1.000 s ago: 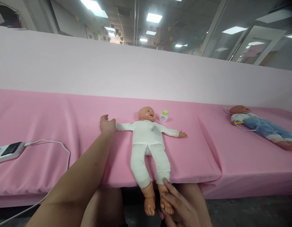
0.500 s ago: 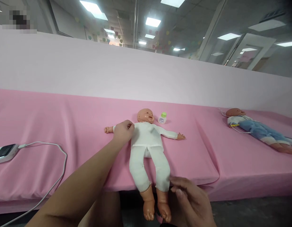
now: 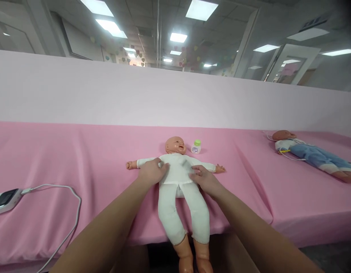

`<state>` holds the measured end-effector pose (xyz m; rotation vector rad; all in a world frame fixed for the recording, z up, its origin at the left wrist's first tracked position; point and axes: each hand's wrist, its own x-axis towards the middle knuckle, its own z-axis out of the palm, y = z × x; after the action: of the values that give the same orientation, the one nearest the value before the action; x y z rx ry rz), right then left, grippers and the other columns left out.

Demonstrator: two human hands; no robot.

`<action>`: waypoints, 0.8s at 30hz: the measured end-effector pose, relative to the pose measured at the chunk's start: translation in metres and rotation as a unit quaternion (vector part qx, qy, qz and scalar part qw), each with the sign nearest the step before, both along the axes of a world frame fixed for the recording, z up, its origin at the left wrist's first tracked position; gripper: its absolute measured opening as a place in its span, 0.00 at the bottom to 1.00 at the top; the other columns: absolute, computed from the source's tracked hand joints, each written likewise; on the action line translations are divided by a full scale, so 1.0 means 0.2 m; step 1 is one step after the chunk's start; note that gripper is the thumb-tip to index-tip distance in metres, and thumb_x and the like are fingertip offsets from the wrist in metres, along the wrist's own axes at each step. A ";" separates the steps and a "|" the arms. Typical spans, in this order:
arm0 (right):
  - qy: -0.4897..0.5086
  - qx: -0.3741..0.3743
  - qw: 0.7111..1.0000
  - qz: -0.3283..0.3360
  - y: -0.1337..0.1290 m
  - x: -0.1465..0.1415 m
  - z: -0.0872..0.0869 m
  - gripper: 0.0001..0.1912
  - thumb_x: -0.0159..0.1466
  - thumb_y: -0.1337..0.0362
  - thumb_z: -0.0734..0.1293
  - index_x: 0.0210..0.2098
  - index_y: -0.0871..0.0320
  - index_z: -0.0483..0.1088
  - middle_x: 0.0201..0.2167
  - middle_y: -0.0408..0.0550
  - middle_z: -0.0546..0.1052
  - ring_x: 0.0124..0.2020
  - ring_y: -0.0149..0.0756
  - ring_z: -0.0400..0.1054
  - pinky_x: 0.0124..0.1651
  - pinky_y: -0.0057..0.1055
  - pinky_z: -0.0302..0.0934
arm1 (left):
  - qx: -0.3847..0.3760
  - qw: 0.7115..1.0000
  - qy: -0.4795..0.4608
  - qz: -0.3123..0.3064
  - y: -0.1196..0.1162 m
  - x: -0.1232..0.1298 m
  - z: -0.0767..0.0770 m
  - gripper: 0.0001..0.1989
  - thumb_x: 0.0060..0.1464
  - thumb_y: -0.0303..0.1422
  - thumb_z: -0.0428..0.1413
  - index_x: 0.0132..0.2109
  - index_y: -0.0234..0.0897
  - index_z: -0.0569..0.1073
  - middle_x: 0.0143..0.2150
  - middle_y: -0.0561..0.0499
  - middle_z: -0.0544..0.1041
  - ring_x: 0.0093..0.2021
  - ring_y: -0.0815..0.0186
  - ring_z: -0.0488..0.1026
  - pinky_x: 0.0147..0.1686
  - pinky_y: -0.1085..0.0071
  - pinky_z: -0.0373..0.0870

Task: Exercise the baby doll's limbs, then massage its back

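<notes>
White-suited doll (image 3: 178, 178) lies at the pink table's (image 3: 78, 159) front edge; left hand (image 3: 152, 172) and right hand (image 3: 203, 178) rest open on its torso; press evenly, both sides together.

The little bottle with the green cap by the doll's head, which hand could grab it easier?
Probably the right hand. It rests on the doll on the side where the bottle stands; the left hand would have to cross over the doll.
</notes>
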<state>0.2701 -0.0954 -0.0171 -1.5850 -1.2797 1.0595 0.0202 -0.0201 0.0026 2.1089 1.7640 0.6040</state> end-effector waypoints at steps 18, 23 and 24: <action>-0.216 0.071 0.973 -0.026 0.42 -0.06 -0.03 0.20 0.64 0.46 0.65 0.26 0.53 0.59 0.23 0.40 0.71 0.28 0.36 0.65 0.31 0.33 0.53 | -0.006 1.000 -0.016 -0.007 0.13 0.02 -0.07 0.31 0.64 0.55 0.46 0.62 0.40 0.74 0.61 0.40 0.77 0.66 0.41 0.68 0.63 0.47 0.59; -0.205 0.073 0.976 0.009 0.40 0.04 -0.01 0.22 0.64 0.46 0.64 0.22 0.54 0.60 0.21 0.41 0.70 0.26 0.36 0.64 0.30 0.33 0.52 | -0.025 0.999 -0.040 0.003 0.13 0.01 -0.09 0.35 0.64 0.56 0.47 0.68 0.38 0.68 0.66 0.40 0.72 0.67 0.45 0.67 0.64 0.53 0.61; -0.204 0.077 0.976 0.009 0.40 0.06 -0.02 0.22 0.64 0.46 0.65 0.22 0.54 0.61 0.21 0.42 0.70 0.26 0.36 0.64 0.30 0.33 0.52 | -0.023 0.999 -0.049 0.007 0.12 0.01 -0.10 0.35 0.63 0.56 0.47 0.67 0.38 0.69 0.66 0.40 0.73 0.66 0.46 0.68 0.63 0.55 0.62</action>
<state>0.2825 -0.0146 -0.0207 -1.7282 -1.6054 0.6425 0.0221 0.0049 -0.0173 2.0040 1.7229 0.6535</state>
